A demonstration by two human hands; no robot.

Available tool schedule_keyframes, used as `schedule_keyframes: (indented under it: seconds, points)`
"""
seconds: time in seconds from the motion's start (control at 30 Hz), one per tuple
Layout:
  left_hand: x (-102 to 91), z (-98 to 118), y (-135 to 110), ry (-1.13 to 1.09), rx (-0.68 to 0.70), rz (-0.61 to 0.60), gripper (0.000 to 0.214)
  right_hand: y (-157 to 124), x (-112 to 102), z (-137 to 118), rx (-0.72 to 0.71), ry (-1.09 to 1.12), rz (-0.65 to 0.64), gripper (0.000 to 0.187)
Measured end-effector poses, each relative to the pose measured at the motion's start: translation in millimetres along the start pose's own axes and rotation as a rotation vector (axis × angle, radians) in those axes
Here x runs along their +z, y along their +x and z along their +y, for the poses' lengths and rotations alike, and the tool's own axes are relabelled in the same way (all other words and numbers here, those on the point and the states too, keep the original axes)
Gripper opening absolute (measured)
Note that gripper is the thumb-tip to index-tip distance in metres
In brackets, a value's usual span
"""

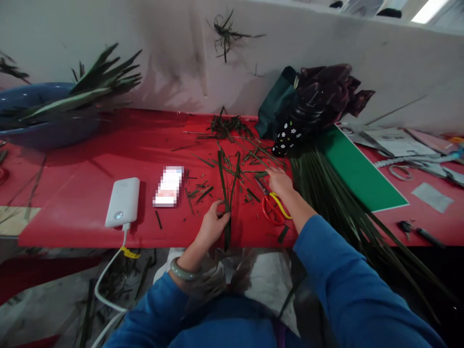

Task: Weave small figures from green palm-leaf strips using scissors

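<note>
My left hand [213,223] pinches a split green leaf strip [227,212] between thumb and fingers near the table's front edge; two narrow ends of it spread upward in a V. My right hand [280,181] is low over the leaf scraps [250,159], fingers curled together at their right side. What those fingers hold, if anything, is too small to make out. Just below that hand lie scissors [274,208] with red and yellow handles, blades pointing up and left.
On the red table [163,135] lie a white power bank [123,200] with a cable and a phone [168,186]. A blue basin [54,133] of leaves stands left. Long leaves [326,193] and a green board [366,174] lie right, dark bags [311,101] behind.
</note>
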State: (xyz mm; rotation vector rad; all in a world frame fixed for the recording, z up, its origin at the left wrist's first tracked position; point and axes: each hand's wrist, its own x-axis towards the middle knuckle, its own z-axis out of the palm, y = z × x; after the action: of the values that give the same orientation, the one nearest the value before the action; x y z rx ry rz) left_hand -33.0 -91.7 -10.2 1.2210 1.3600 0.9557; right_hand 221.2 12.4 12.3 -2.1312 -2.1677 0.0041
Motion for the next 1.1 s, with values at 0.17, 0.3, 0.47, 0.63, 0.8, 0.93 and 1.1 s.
schedule_keyframes:
  seconds: [0.17, 0.3, 0.47, 0.63, 0.8, 0.93, 1.1]
  points:
    - [-14.1, 5, -7, 0.259, 0.059, -0.016, 0.047, 13, 7, 10, -0.01, -0.159, -0.065, 0.036]
    - [-21.0, 11, -9, 0.492, 0.096, -0.031, 0.041, 12, -2, 22, 0.053, -0.165, -0.063, 0.028]
    - [-21.4, 18, -5, 0.602, 0.229, 0.047, 0.035, -4, -17, 12, 0.158, 0.392, -0.095, 0.029]
    - [-15.3, 26, -7, 0.229, 0.231, 0.087, 0.029, -52, -31, -57, 0.054, 1.28, -0.285, 0.025]
    - [-10.6, 31, -12, -0.191, 0.167, -0.016, 0.028, -90, -33, -115, -0.089, 1.408, -0.457, 0.016]
    - [-11.7, 27, -11, -0.339, 0.085, -0.02, 0.02, -102, -23, -124, 0.021, 1.449, -0.476, 0.017]
    - [-8.0, 18, -9, -0.385, 0.023, -0.052, 0.018, -113, -4, -119, 0.116, 1.434, -0.427, 0.02]
